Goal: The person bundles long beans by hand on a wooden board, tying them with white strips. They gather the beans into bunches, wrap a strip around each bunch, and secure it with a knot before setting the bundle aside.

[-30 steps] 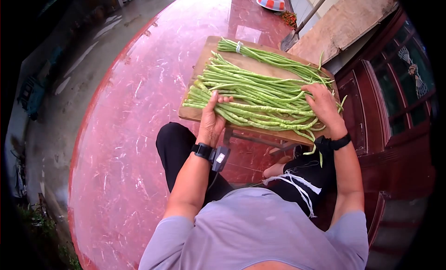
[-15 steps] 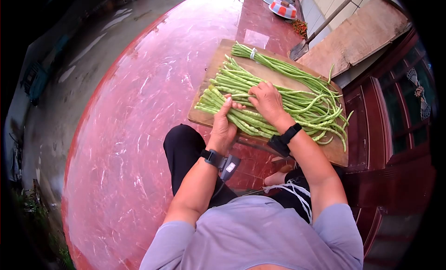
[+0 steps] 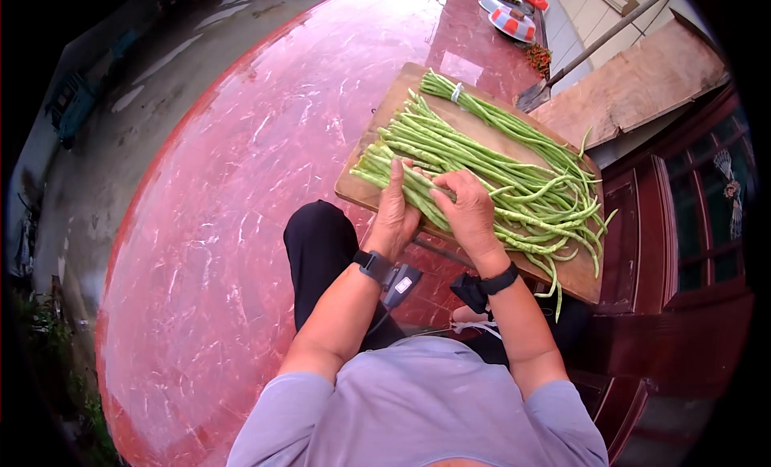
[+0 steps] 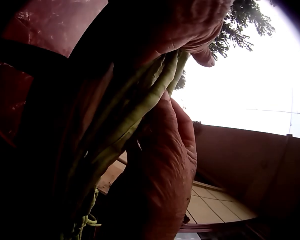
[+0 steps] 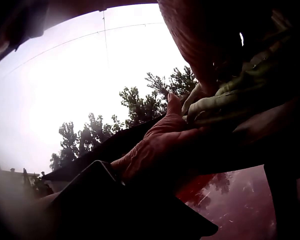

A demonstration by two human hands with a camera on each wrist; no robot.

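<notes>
Long green beans lie side by side on a wooden board (image 3: 385,130), their stem ends toward the left. My left hand (image 3: 395,218) grips a front bunch of long beans (image 3: 373,163) near the stem ends, thumb on top. Close to its right, my right hand (image 3: 468,214) holds the same bunch with curled fingers. Behind them lies a loose pile of long beans (image 3: 482,166), its tips trailing at the board's right edge. At the back rests a bundle of long beans (image 3: 514,128) bound with a white tie (image 3: 457,93). Both wrist views are dark, showing hands around the beans.
Below the board are my knee (image 3: 321,246) and a red floor (image 3: 217,266). On the right stand a dark red door (image 3: 683,226), a leaning wooden sheet (image 3: 634,85) and a shovel (image 3: 534,96). Covered dishes (image 3: 512,24) sit at the back.
My right hand has moved left from the bean tips to the held bunch beside my left hand. The bunch now stands out from the pile, its tips hanging over the front edge.
</notes>
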